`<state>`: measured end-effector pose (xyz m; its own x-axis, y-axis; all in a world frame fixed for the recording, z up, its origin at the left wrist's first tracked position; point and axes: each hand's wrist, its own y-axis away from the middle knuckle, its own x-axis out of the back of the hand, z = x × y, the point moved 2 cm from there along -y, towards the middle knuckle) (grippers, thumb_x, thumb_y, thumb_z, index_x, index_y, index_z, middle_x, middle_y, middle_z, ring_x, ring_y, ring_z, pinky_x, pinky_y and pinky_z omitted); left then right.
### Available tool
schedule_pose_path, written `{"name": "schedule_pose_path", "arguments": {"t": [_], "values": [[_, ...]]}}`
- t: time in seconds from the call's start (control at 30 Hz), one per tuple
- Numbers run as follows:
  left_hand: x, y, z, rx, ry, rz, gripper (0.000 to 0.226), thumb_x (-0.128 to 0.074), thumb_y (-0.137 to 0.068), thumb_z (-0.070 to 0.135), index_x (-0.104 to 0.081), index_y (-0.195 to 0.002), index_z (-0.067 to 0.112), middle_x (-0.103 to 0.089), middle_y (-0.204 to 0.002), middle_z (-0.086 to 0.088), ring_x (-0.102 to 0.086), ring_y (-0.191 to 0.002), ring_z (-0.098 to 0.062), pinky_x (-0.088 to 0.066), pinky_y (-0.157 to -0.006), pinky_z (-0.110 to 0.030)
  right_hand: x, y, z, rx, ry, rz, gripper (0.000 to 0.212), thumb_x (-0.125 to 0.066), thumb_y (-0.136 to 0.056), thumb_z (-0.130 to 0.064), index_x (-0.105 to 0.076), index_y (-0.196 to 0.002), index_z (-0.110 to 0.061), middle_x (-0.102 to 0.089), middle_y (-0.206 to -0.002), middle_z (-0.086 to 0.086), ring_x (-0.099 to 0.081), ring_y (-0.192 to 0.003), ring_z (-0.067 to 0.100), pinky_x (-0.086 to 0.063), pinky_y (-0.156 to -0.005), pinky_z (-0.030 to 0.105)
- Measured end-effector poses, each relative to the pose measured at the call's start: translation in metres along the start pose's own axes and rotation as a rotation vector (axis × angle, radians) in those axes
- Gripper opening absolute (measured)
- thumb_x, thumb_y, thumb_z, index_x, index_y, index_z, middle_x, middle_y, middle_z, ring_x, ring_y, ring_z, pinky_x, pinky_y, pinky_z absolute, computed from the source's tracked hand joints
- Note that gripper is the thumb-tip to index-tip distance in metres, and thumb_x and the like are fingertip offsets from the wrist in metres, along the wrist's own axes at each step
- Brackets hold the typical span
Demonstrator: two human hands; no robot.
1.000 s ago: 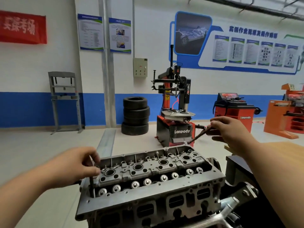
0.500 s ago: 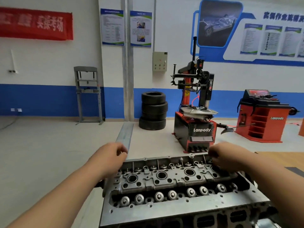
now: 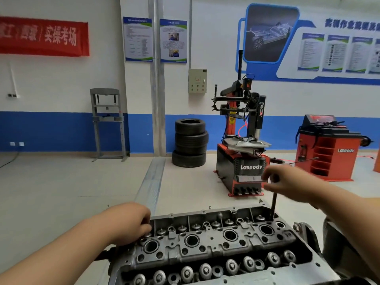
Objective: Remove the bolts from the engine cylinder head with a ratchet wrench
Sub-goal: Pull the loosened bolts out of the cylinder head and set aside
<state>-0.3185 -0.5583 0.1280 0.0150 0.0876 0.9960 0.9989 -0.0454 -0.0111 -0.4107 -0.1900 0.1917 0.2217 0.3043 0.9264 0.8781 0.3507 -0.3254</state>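
The grey engine cylinder head (image 3: 216,243) fills the bottom centre, with its row of round ports and valve caps facing up. My right hand (image 3: 287,182) pinches the top of a long dark bolt (image 3: 274,204). The bolt stands upright with its lower end in a hole at the head's far right corner. My left hand (image 3: 131,221) is at the far left corner of the head, fingers curled down onto the metal. Whatever is under those fingertips is hidden. No ratchet wrench shows.
Beyond the head stand a red and black tyre changer (image 3: 242,161), a stack of tyres (image 3: 190,142), an orange wheel balancer (image 3: 327,149) and a grey press frame (image 3: 108,122). A dark stand part (image 3: 337,243) sits at the head's right end.
The view has swung left and closer to the head. My right hand came in from the right and now holds the bolt upright in the far right hole. My left hand shifted to the far left corner.
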Motion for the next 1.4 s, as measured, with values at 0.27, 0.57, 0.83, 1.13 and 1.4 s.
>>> {"name": "schedule_pose_path", "arguments": {"t": [0.27,0.57,0.83,1.13,1.4], "values": [[0.045,0.002,0.001,-0.048,0.314,0.394,0.015,-0.063,-0.082,0.043,-0.055,-0.071,0.038,-0.055,-0.066,0.011,-0.052,-0.062,-0.002,-0.034,-0.053,-0.016,0.023,0.002,-0.039,0.044,0.088,-0.155,0.022,-0.056,-0.089,-0.011,-0.060,-0.103,-0.028,-0.060,-0.094,-0.012,-0.053,-0.063,-0.002,-0.036,-0.047,0.009],[0.057,-0.022,0.033,-0.011,0.642,0.343,0.009,-0.064,-0.087,0.029,-0.061,-0.078,0.033,-0.060,-0.076,0.007,-0.057,-0.064,-0.006,-0.040,-0.053,-0.019,-0.039,0.006,-0.079,-0.125,-0.321,-0.590,0.016,-0.059,-0.073,-0.015,-0.066,-0.087,-0.014,-0.064,-0.074,0.015,-0.046,-0.040,0.016,-0.034,-0.039,0.020],[0.016,-0.026,0.063,-0.029,0.294,-0.174,0.033,-0.052,-0.090,0.040,-0.068,-0.111,0.021,-0.069,-0.110,0.002,-0.062,-0.100,-0.017,-0.047,-0.087,-0.027,-0.060,-0.002,-0.078,-0.142,-0.085,-0.474,0.028,-0.043,-0.071,-0.013,-0.065,-0.083,-0.002,-0.065,-0.066,0.013,-0.054,-0.041,0.020,-0.046,-0.040,0.024],[0.005,-0.028,0.057,-0.020,0.307,-0.186,0.025,-0.060,-0.086,0.035,-0.071,-0.103,0.020,-0.071,-0.101,0.001,-0.064,-0.089,-0.014,-0.050,-0.081,-0.025,-0.064,0.002,-0.073,-0.123,0.017,-0.449,0.021,-0.054,-0.078,-0.011,-0.071,-0.089,-0.007,-0.070,-0.087,0.014,-0.062,-0.067,0.024,-0.053,-0.061,0.031],[0.003,-0.033,0.051,-0.005,0.294,-0.131,0.020,-0.064,-0.085,0.036,-0.074,-0.092,0.020,-0.071,-0.089,0.002,-0.064,-0.080,-0.013,-0.048,-0.071,-0.024,-0.016,-0.003,-0.070,-0.053,-0.383,-0.040,0.019,-0.060,-0.083,-0.016,-0.068,-0.099,-0.022,-0.065,-0.086,-0.005,-0.060,-0.063,0.002,-0.046,-0.055,0.016]]}}
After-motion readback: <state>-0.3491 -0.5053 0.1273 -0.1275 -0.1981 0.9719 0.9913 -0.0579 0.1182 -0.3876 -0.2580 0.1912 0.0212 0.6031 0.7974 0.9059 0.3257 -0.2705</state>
